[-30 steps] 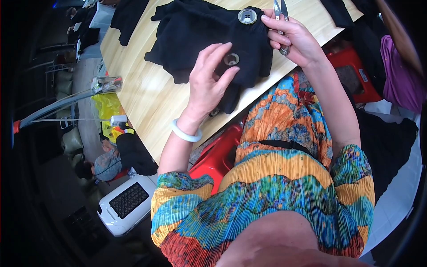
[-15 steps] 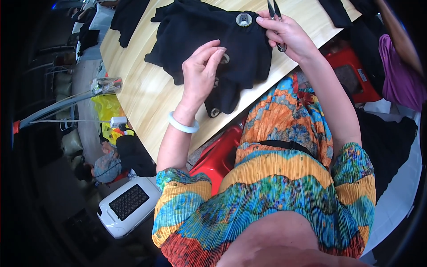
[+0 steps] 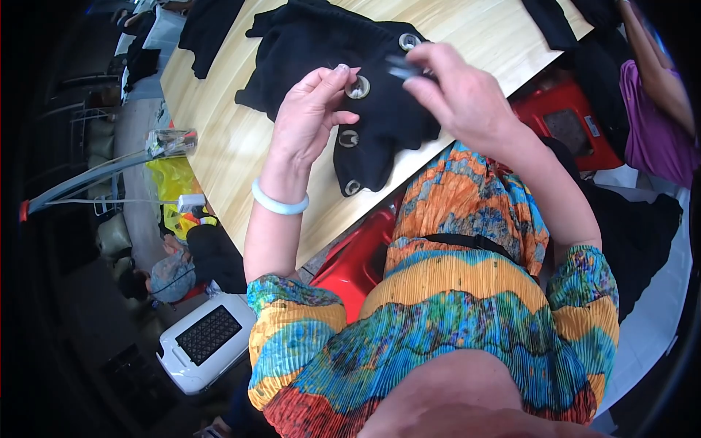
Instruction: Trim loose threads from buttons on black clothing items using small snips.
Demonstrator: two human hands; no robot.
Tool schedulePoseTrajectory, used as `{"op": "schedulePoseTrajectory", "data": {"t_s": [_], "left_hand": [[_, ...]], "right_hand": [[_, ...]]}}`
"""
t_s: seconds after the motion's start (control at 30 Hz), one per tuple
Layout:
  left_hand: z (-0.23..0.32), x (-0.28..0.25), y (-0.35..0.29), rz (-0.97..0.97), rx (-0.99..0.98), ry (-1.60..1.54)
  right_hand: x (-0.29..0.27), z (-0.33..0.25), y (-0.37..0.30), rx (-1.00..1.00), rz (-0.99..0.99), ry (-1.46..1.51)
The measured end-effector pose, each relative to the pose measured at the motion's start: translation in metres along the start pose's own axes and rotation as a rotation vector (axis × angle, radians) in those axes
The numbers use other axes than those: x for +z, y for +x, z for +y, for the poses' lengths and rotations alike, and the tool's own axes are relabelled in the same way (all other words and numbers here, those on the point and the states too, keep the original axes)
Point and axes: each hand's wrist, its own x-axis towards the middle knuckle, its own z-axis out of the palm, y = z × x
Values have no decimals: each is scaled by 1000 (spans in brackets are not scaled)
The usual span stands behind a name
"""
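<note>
Left hand [image 3: 308,109], pinched narrow, contents unclear to me, lies just left of the second-farthest button [image 3: 358,88], nearer than the right hand [image 3: 467,98], which holds blurred scissors [image 3: 404,69].

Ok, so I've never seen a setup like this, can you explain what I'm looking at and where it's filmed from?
There's no machine here, just a person working with two bare hands. The camera sits on their head and looks down; its wide lens bends straight edges. On the wooden table lies a black garment with large, pale-rimmed buttons, and more dark cloth lies to the left. The left hand, with a pale bracelet on its wrist, is curled beside a button; I can't tell whether it holds something thin. The right hand holds a metallic tool, too blurred to identify.
</note>
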Motion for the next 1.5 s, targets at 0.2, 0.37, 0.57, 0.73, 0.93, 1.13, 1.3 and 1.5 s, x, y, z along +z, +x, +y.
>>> {"op": "schedulePoseTrajectory", "data": {"t_s": [0.2, 0.37, 0.57, 0.73, 0.93, 1.13, 1.3, 1.5], "left_hand": [[3, 7, -7, -35, -37, -92], [1, 8, -10, -122, -31, -178], [-2, 5, -13, -90, -68, -198], [-22, -38, -14, -187, 19, -309], [-31, -52, -19, -59, -70, -203], [-29, -43, -23, 34, -11, 9], [-26, -39, -22, 41, 0, 74], [-23, -36, -22, -1, -1, 43]], "right_hand": [[10, -7, 5, -120, -68, 11], [13, -10, 8, -142, -55, 31], [18, -12, 3, -197, -7, -24], [16, 3, -12, 32, 107, 274], [8, 39, 14, 252, 38, 380], [26, 37, 34, 132, -177, 296], [26, 40, 37, 239, -322, 630], [4, 25, 37, 393, -273, 1027]]}}
